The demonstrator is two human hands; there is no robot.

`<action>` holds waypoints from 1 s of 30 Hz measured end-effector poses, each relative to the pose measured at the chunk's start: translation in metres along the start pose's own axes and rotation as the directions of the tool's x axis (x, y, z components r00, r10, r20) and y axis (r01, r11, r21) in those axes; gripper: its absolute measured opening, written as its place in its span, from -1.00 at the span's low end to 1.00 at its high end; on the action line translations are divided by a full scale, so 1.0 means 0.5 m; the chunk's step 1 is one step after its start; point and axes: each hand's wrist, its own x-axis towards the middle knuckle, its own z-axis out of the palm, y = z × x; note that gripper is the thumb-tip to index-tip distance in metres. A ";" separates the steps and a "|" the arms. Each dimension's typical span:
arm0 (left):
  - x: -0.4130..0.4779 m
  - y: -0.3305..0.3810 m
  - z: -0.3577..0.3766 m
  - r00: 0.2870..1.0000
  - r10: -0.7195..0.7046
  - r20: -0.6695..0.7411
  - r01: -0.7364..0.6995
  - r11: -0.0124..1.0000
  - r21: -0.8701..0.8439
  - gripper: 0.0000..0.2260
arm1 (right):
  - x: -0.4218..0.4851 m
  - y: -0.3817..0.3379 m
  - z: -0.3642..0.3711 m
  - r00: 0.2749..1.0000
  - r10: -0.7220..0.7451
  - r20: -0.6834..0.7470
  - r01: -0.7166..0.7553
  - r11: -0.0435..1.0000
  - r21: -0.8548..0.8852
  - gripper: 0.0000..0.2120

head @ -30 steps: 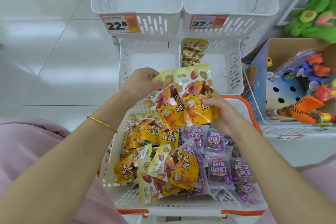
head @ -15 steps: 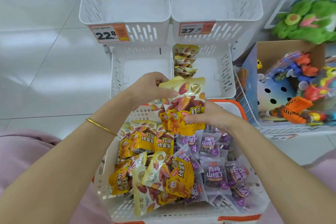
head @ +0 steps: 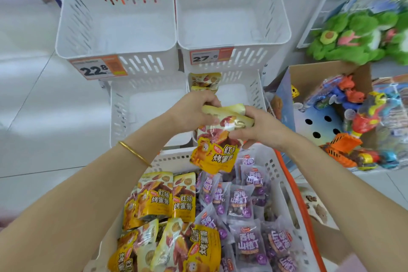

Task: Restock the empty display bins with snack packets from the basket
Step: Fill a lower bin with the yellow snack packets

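While both hands meet above the far end of the white basket, they hold a small bunch of yellow snack packets between them. The left hand curls its fingers over the bunch's top edge from the left. The right hand grips the same edge from the right, thumb and fingers closed on the foil, so the bunch hangs with its printed face toward the camera. How many packets it contains cannot be told. The bunch hangs over the basket's far wall, just in front of the lower right bin, where a short stack of matching yellow packets stands against the back left corner. Beside it sits the lower left bin, and above these are 2 more white slotted bins, the upper left bin with a price tag reading 22.8 and the upper right bin with a price tag starting 27. Inside the basket, loose yellow packets fill the left half and purple packets fill the right half. A gold bangle circles the left wrist. To the right, a cardboard box holds bright plastic toys, with green plush toys behind it.
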 end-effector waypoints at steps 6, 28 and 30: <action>0.091 -0.010 0.015 0.973 0.077 -0.219 -0.091 0.994 -0.056 -0.58 | 0.063 0.014 -0.085 0.914 -0.156 -0.374 0.116 0.985 -0.126 -0.67; 0.143 -0.262 0.203 0.989 0.032 -0.144 0.041 0.878 0.478 -0.57 | 0.258 0.273 -0.095 0.977 0.189 -0.098 -0.204 0.692 -0.693 -0.27; 0.140 -0.261 0.207 0.994 0.030 -0.100 0.026 0.857 0.515 -0.57 | 0.266 0.264 -0.085 0.975 0.208 -0.079 -0.204 0.692 -0.693 -0.34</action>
